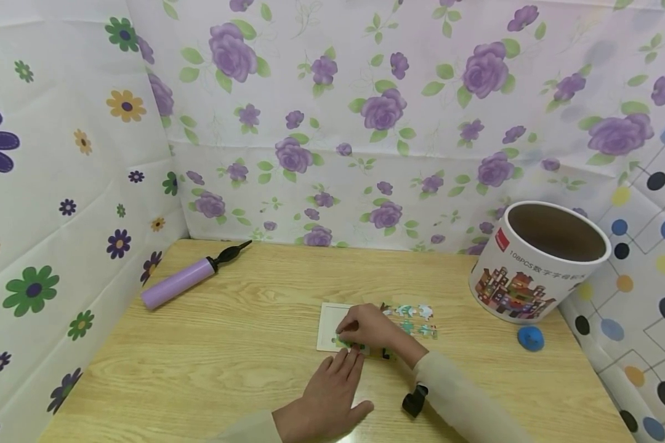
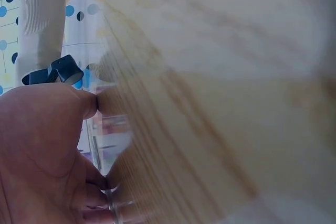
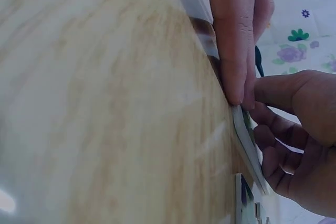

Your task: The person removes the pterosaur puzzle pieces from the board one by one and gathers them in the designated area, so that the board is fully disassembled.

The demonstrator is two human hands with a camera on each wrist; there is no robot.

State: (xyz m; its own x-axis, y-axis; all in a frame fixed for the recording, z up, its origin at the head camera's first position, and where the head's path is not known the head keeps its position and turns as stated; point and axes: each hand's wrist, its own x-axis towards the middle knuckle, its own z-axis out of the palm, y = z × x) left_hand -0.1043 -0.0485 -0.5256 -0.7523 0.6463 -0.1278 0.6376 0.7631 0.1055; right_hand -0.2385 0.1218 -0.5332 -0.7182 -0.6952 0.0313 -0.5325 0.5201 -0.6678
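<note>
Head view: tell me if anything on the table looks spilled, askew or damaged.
Nothing stands out. The tub stands upright, puzzle pieces lie flat beside the white card under both hands, and the purple pump simply lies on its side.

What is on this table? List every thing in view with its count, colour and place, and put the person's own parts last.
table: one, light wood, fills the lower view.
pump: one, lilac with a black nozzle, lying at the far left.
tub: one, white with a city print, open, far right.
blue disc: one, on the table in front of the tub.
white board: one, middle of the table, partly under the hands.
puzzle pieces: several, teal and white, right of the board; count unclear.
backdrop cloth: white with purple flowers, behind and at both sides.
left hand: flat, fingertips at the board's near edge.
right hand: fingers curled on a green piece at the board.
</note>
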